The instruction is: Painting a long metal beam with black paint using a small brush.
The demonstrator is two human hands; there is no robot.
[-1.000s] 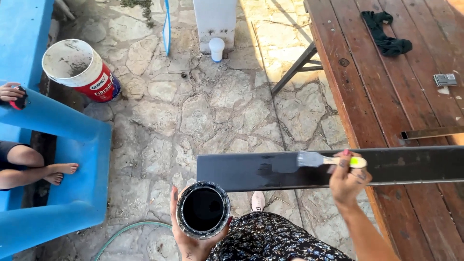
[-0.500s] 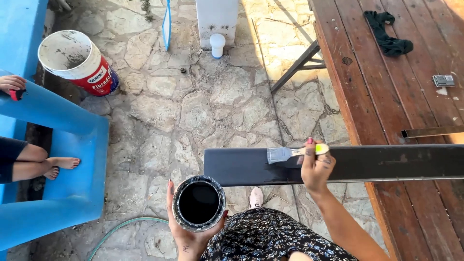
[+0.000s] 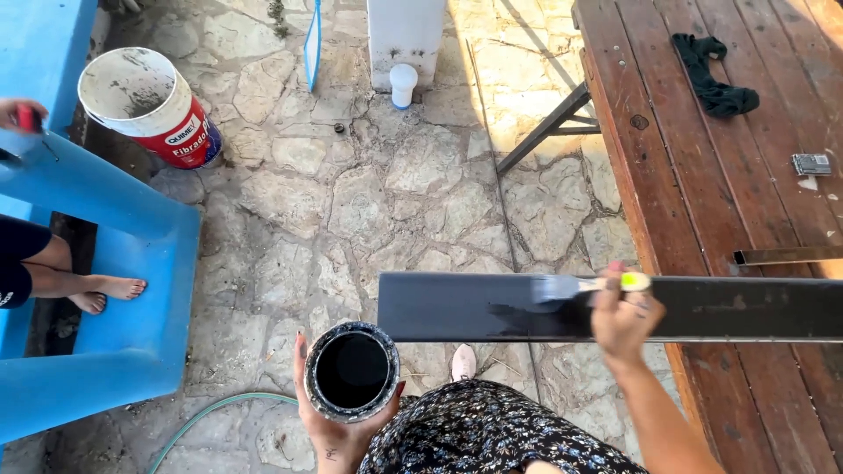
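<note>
Head view: the right hand [image 3: 622, 318] is closed around a paintbrush [image 3: 584, 286], bristles on a long black beam [image 3: 492, 307] that juts off the wooden table [image 3: 702, 184] toward nine o'clock. At seven o'clock from the brush, the left hand [image 3: 338, 430] cups an open can of black paint [image 3: 352, 370].

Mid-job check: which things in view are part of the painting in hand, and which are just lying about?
In use:
- left hand holding the round can of black paint
- right hand holding the flat paintbrush
- long black-painted board

Lying about:
- white and red plastic bucket
- black cloth on the brown wooden table
- green hose
</note>
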